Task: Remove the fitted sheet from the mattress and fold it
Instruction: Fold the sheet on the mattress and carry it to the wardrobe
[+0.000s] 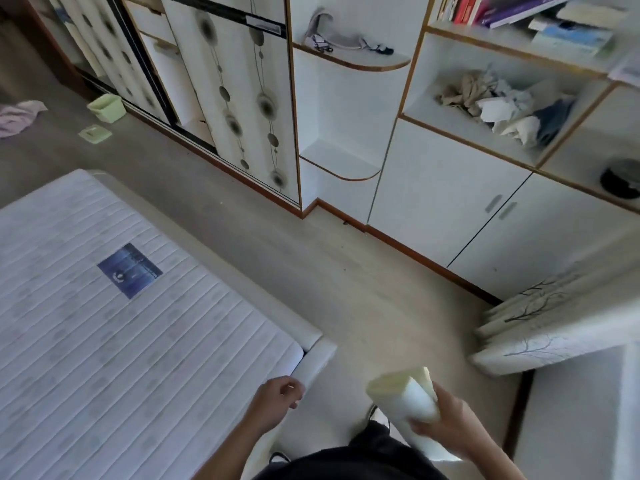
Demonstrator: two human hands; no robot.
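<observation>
Two green plastic pieces sit on the floor far off by the sliding wardrobe, with a lilac cloth crumpled at the left edge. White cupboards and open shelves run along the back wall — one shelf holds a heap of crumpled clothes, another above it a row of books. At the right, folded bedding printed with bare branches lies stacked on a low white surface.

The mattress is bare, its quilted top showing a blue label, and its near corner sits in the white bed frame. The left hand hangs just beside that corner with fingers loosely curled, holding nothing.

The fitted sheet — a pale, compact folded bundle — is off the bed and in the right hand, in front of the person's body and above the floor. Its lower end lies in the palm; the thumb presses across the near side, and the other fingers wrap behind it, mostly hidden. The upper end juts free toward the mattress corner, well apart from the left hand.
</observation>
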